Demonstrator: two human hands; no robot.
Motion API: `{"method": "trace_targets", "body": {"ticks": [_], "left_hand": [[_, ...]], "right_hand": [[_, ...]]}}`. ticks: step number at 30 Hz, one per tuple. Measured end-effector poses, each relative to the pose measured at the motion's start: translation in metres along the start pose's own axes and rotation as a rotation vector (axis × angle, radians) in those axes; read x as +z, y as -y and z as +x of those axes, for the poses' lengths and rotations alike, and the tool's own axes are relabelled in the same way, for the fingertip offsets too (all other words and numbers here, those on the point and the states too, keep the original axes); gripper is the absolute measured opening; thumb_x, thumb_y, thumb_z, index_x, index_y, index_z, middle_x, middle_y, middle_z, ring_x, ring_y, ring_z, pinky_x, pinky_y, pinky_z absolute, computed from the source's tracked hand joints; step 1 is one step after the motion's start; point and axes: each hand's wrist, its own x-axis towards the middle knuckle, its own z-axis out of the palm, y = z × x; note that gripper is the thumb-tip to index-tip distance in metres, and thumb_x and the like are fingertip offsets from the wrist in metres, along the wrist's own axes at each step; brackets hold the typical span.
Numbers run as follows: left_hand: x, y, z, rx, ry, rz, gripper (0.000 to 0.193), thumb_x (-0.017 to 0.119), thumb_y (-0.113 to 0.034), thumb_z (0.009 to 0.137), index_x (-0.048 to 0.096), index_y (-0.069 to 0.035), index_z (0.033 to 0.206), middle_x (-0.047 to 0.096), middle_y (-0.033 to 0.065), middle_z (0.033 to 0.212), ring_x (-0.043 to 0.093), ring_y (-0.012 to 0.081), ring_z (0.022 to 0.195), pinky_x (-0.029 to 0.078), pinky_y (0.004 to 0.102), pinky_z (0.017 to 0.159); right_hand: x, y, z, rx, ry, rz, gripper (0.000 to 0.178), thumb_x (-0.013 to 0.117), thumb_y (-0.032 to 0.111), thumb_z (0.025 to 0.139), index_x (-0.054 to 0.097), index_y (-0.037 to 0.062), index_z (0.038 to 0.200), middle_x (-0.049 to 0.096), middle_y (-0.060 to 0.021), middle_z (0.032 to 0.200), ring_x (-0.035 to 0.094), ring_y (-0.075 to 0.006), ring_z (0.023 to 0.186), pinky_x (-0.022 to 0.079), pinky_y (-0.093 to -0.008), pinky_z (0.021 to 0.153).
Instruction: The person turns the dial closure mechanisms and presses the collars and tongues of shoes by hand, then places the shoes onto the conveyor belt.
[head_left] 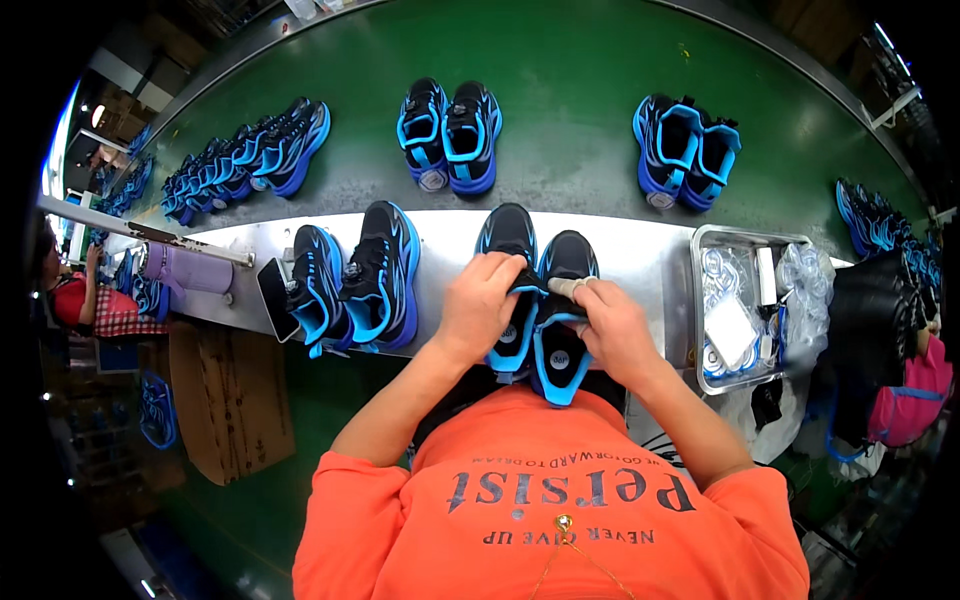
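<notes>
A pair of black and blue sneakers stands on the metal ledge right in front of me, toes pointing away. My left hand [480, 305] grips the left sneaker [507, 230] at the top of its tongue, fingers bent together. At the right sneaker [570, 255], my right hand [612, 325] pinches the tongue area; one finger wears a pale wrap [566, 287]. The fingertips of both hands nearly meet between the shoes, and they hide the fastenings. Round pale labels show on the insoles. Just left stands another matching pair [382, 275], touching neither hand.
A metal tray [698, 300] with label rolls and plastic bags sits at right. Beyond the ledge, a green conveyor belt [570, 120] carries several sneaker pairs. A dark flat device [276, 300] and a purple container [190, 268] are at left, with a cardboard box [232, 410] below. Another person [85, 300] is far left.
</notes>
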Motion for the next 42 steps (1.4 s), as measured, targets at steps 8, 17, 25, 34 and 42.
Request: {"method": "trace_targets", "body": {"ticks": [8,17,25,34,42], "left_hand": [[-0.014,-0.024,-0.021,-0.178,0.199,-0.093,0.038,0.066,0.0,0.075,0.065,-0.013,0.111,0.06,0.0123,0.1,0.063,0.0356,0.09,0.052,0.0412,0.076],[-0.021,-0.023,-0.065,0.076,0.268,0.159,0.035,0.067,-0.005,0.068,0.068,-0.016,0.102,0.055,0.0116,0.13,0.052,0.0335,0.094,0.048,0.0422,0.081],[-0.003,-0.034,-0.05,0.003,0.34,0.261,0.024,0.068,-0.009,0.069,0.069,-0.013,0.093,0.048,0.0144,0.142,0.05,0.0355,0.101,0.044,0.0442,0.083],[-0.02,-0.031,-0.04,-0.079,0.392,0.033,0.021,0.062,-0.028,0.092,0.073,-0.015,0.105,0.052,0.0173,0.14,0.053,0.0368,0.103,0.044,0.0416,0.09],[-0.012,-0.009,-0.022,-0.031,0.335,-0.113,0.009,0.07,-0.015,0.083,0.072,-0.01,0.091,0.06,0.0116,0.102,0.058,0.0334,0.098,0.047,0.0404,0.085]], "right_hand": [[-0.015,-0.004,0.007,0.247,0.121,0.293,0.037,0.07,0.003,0.077,0.068,0.0107,0.113,0.068,-0.0142,0.095,0.065,-0.0343,0.089,0.053,-0.0393,0.081],[-0.02,0.02,-0.04,-0.045,0.18,-0.045,0.053,0.073,0.004,0.072,0.06,0.0161,0.122,0.051,-0.0188,0.121,0.057,-0.0388,0.103,0.053,-0.0439,0.082],[-0.002,0.029,-0.01,0.014,0.269,-0.199,0.051,0.071,0.008,0.073,0.054,0.0062,0.121,0.048,-0.0225,0.122,0.054,-0.0404,0.103,0.056,-0.0442,0.076],[0.011,0.019,-0.036,-0.133,0.132,-0.36,0.041,0.066,0.017,0.082,0.06,0.008,0.121,0.054,-0.021,0.121,0.056,-0.0355,0.105,0.055,-0.038,0.081],[-0.024,-0.026,-0.012,0.011,0.313,0.279,0.033,0.065,0.021,0.092,0.067,0.0137,0.123,0.061,-0.0132,0.098,0.06,-0.0304,0.096,0.047,-0.0373,0.089]]}}
